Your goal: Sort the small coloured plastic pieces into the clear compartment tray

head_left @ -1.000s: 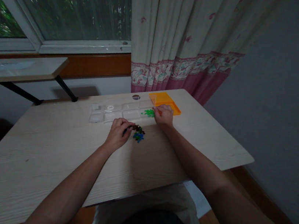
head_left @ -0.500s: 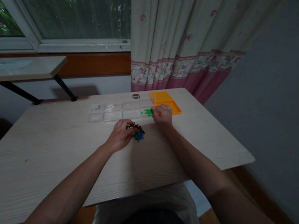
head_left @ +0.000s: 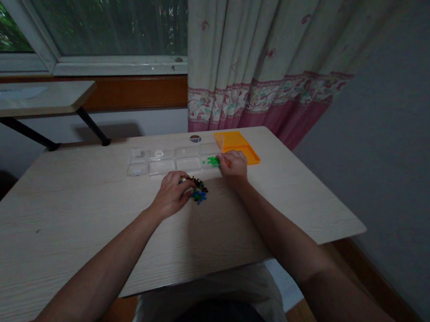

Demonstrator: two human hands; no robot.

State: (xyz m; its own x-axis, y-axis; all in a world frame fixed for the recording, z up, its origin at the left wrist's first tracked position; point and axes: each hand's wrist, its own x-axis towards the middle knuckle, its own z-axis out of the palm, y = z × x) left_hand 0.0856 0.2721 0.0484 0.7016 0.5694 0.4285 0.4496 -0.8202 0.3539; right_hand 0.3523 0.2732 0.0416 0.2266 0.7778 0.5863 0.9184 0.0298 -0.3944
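The left arm (head_left: 105, 267) reaches in from the lower left, forearm slanting forward and inward, wrist low over the surface (head_left: 89, 237). Its left hand (head_left: 173, 192) lies palm down, fingers bent, thumb and forefinger apart at the left edge of the pile (head_left: 199, 191); whether it pinches a piece cannot be told.

The right arm (head_left: 284, 226) stretches forward and slightly left. Its right hand (head_left: 235, 166) is curled, knuckles up, thumb side beside the green pieces (head_left: 212, 161). A spot of orange shows at its fingers, but whether they grip anything cannot be told.

There is one pile, of dark brown, blue and green pieces, directly on the surface between the hands, nearer the left. The green pieces form one group in the front right cell of the clear tray (head_left: 162, 166). Pieces in both groups are too small to count. The tray seems to have eight cells, two rows of four.

One orange box (head_left: 236, 140) lies just beyond the right hand, at the tray's right end. One dark disc (head_left: 195, 138) sits behind the tray.
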